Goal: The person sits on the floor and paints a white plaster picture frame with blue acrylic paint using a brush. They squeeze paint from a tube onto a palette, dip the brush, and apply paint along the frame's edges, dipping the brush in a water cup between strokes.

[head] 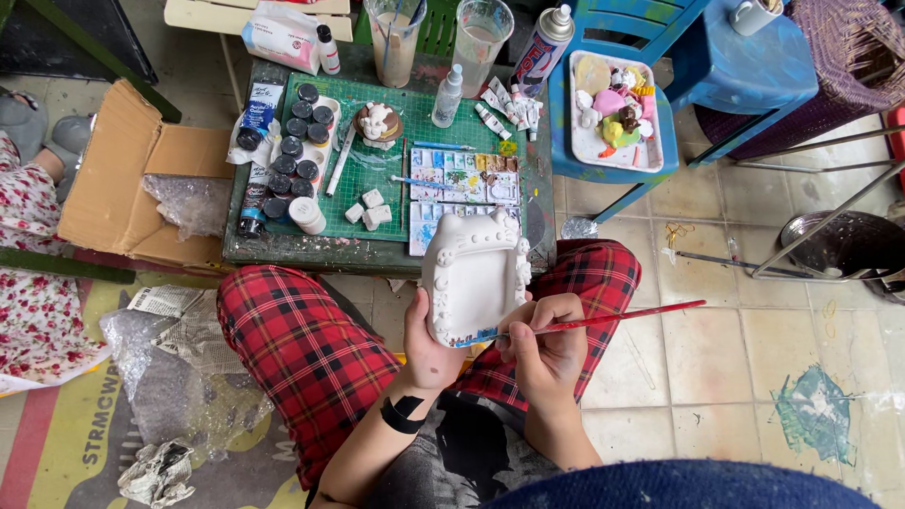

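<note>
**A:** Centre of the picture — a white clay tray, roughly rectangular, rim studded with small round bumps and two ear-like lumps at its 12 o'clock edge. It's unpainted except for a streak of blue along the 6 o'clock rim.

**B:** And it's off the table, held up over the lap, above the red tartan trousers.

**A:** The left hand cups it from 7 o'clock, thumb up along the tray's left side, fingers hidden beneath it. The forearm runs down toward 7 o'clock, a black mark near the wrist.

**B:** The right hand sits at 4 o'clock from the tray, fingers curled tight and pinching a red-handled paintbrush. The tip rests right on that blue streak; the handle slants away toward 2 o'clock.

**A:** Moving out. At 12 o'clock, a low dark table with a green cutting mat, and on it a watercolour palette just beyond the tray.

**B:** At 10 o'clock, a cluster of black-capped paint jars — and a small brown-and-white figure on the mat nearby.

**A:** At 1 o'clock, a blue stool carries a white tray of painted clay pieces. Far at 9 o'clock, an open cardboard box.
</note>
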